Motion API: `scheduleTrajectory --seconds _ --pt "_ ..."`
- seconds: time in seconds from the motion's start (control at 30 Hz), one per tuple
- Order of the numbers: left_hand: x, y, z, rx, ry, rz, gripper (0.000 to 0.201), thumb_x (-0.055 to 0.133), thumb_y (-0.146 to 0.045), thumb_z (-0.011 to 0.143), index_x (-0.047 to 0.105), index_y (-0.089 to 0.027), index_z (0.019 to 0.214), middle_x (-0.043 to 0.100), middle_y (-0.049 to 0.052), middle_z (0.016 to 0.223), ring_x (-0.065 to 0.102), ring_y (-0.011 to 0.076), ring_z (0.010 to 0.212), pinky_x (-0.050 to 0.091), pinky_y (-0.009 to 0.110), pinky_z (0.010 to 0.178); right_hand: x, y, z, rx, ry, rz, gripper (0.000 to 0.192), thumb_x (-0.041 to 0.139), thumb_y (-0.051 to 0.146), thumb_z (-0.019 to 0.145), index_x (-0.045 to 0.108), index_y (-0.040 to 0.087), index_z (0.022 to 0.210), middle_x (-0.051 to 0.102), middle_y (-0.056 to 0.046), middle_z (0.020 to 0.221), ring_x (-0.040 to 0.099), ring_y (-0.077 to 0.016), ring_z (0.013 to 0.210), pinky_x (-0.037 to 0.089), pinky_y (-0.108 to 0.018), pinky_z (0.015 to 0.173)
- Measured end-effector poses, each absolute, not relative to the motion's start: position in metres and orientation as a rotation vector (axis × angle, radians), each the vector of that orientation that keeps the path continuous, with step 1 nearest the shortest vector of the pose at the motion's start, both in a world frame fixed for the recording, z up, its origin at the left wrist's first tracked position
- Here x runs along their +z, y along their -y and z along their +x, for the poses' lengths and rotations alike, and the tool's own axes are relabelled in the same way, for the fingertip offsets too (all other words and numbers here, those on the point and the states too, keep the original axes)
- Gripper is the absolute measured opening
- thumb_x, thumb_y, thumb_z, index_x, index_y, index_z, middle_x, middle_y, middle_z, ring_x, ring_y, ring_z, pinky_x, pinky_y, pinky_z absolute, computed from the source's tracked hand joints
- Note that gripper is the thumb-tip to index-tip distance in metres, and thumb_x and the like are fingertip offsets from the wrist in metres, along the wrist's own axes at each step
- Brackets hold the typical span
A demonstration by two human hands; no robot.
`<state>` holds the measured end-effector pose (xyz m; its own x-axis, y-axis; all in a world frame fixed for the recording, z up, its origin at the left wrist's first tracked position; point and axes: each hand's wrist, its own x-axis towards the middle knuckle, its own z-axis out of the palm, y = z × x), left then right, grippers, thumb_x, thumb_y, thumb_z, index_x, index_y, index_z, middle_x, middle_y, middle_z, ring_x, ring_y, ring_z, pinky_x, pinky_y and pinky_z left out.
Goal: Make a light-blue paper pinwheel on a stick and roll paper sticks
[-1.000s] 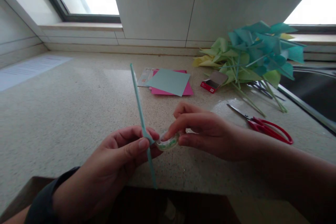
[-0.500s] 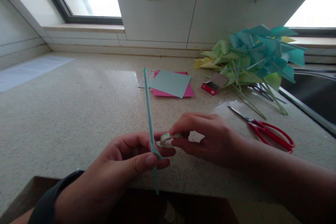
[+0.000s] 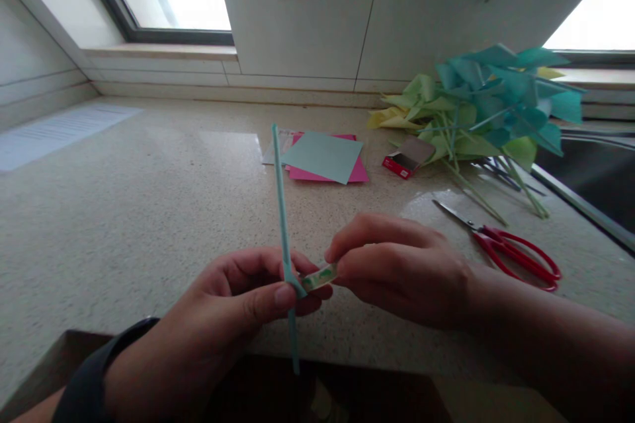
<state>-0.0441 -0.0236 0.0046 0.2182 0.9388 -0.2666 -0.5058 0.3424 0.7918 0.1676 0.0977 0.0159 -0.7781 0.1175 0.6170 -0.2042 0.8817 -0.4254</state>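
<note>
Between the thumb and fingers of my left hand (image 3: 253,291) is a thin light-blue paper stick (image 3: 281,205), held nearly upright. A small flap of it sticks out to the right at the thumb tip. My right hand (image 3: 397,268) pinches a short translucent strip with green marks (image 3: 320,276), which looks like tape. Its free end reaches the stick's flap, over the left fingers; whether it is stuck there I cannot tell. The left fingertips lie partly behind the stick and strip.
Blue and pink paper squares (image 3: 325,155) lie ahead on the counter (image 3: 198,211). A small open red box (image 3: 404,162) sits right of them. Red-handled scissors (image 3: 516,251) rest beyond my right wrist. Folded paper flowers (image 3: 496,96) are piled near the sink (image 3: 590,165). A printed sheet (image 3: 59,132) lies left.
The right fingers have closed in and turned, so the strip now slants up to the right, with its green marks showing and its end at the flap. My left hand has barely moved.
</note>
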Motion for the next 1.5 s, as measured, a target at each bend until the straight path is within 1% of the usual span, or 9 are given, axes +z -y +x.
scheduleTrajectory --seconds 0.1,0.3,0.53,0.67,0.83,1.0,1.23,1.33,1.5 --pt "0.004 0.024 -0.045 1.089 -0.851 0.655 0.012 0.082 -0.026 0.082 0.081 -0.024 0.094 0.080 0.001 0.100 0.072 0.0158 0.096 0.054 0.025 0.093 0.017 -0.097 0.168 0.517 2.471 0.062 0.012 0.057 0.011 0.096 0.063 0.017 0.105 0.067 -0.005 0.101 0.062 -0.0104 0.082 0.050 -0.021 0.069" --pt "0.007 0.021 -0.044 1.068 -0.866 0.709 0.010 0.085 -0.027 0.078 0.081 -0.023 0.086 0.079 -0.001 0.090 0.071 0.0111 0.086 0.053 0.014 0.075 0.020 -0.098 0.170 0.355 2.511 0.162 0.012 0.055 0.016 0.099 0.064 0.019 0.106 0.070 -0.005 0.102 0.063 -0.0144 0.084 0.048 -0.028 0.072" --pt "0.007 0.023 -0.043 1.009 -0.870 0.661 0.016 0.085 -0.030 0.078 0.081 -0.024 0.093 0.081 0.003 0.093 0.075 0.0155 0.084 0.056 0.022 0.079 0.016 -0.095 0.172 0.404 2.590 0.016 0.017 0.058 0.015 0.093 0.063 0.024 0.106 0.065 -0.001 0.092 0.056 -0.0115 0.072 0.042 -0.023 0.062" --pt "0.006 0.024 -0.044 0.988 -0.899 0.680 0.019 0.085 -0.031 0.078 0.081 -0.023 0.094 0.082 0.004 0.093 0.075 0.0162 0.087 0.055 0.022 0.080 0.016 -0.096 0.171 0.509 2.614 0.009 0.014 0.055 0.014 0.094 0.062 0.022 0.103 0.062 -0.001 0.086 0.050 -0.0097 0.065 0.038 -0.020 0.056" --pt "0.008 0.023 -0.045 0.982 -0.898 0.694 0.017 0.085 -0.032 0.079 0.080 -0.024 0.094 0.081 0.002 0.092 0.074 0.0171 0.091 0.053 0.024 0.084 0.015 -0.098 0.170 0.636 2.573 0.068 0.013 0.057 0.011 0.092 0.060 0.020 0.102 0.062 -0.002 0.085 0.052 -0.0097 0.066 0.039 -0.019 0.058" --pt "0.009 0.023 -0.045 0.977 -0.916 0.709 0.017 0.085 -0.032 0.078 0.080 -0.023 0.092 0.080 0.003 0.092 0.074 0.0186 0.092 0.053 0.028 0.087 0.015 -0.098 0.170 0.639 2.520 0.100 0.005 0.055 0.016 0.096 0.058 0.019 0.093 0.062 -0.003 0.084 0.054 -0.0095 0.067 0.041 -0.019 0.059" --pt "0.005 0.022 -0.044 1.013 -0.879 0.687 0.014 0.084 -0.031 0.080 0.081 -0.024 0.092 0.081 0.002 0.091 0.074 0.0164 0.089 0.054 0.023 0.083 0.012 -0.097 0.168 0.632 2.415 0.088 0.008 0.060 0.014 0.095 0.054 0.020 0.094 0.065 -0.004 0.087 0.059 -0.0097 0.072 0.047 -0.019 0.063" --pt "0.005 0.023 -0.044 1.016 -0.884 0.658 0.016 0.085 -0.031 0.078 0.081 -0.024 0.091 0.081 0.003 0.091 0.075 0.0174 0.089 0.055 0.024 0.083 0.010 -0.096 0.167 0.663 2.379 0.084 0.011 0.061 0.011 0.093 0.054 0.020 0.096 0.065 -0.004 0.089 0.061 -0.0098 0.075 0.049 -0.019 0.065" --pt "0.009 0.025 -0.044 0.999 -0.879 0.734 0.013 0.087 -0.029 0.076 0.082 -0.026 0.088 0.079 0.003 0.101 0.073 0.0190 0.094 0.055 0.027 0.084 0.010 -0.095 0.166 0.704 2.335 0.019 0.018 0.062 0.007 0.089 0.054 0.021 0.098 0.063 -0.001 0.087 0.061 -0.0098 0.075 0.049 -0.020 0.063"
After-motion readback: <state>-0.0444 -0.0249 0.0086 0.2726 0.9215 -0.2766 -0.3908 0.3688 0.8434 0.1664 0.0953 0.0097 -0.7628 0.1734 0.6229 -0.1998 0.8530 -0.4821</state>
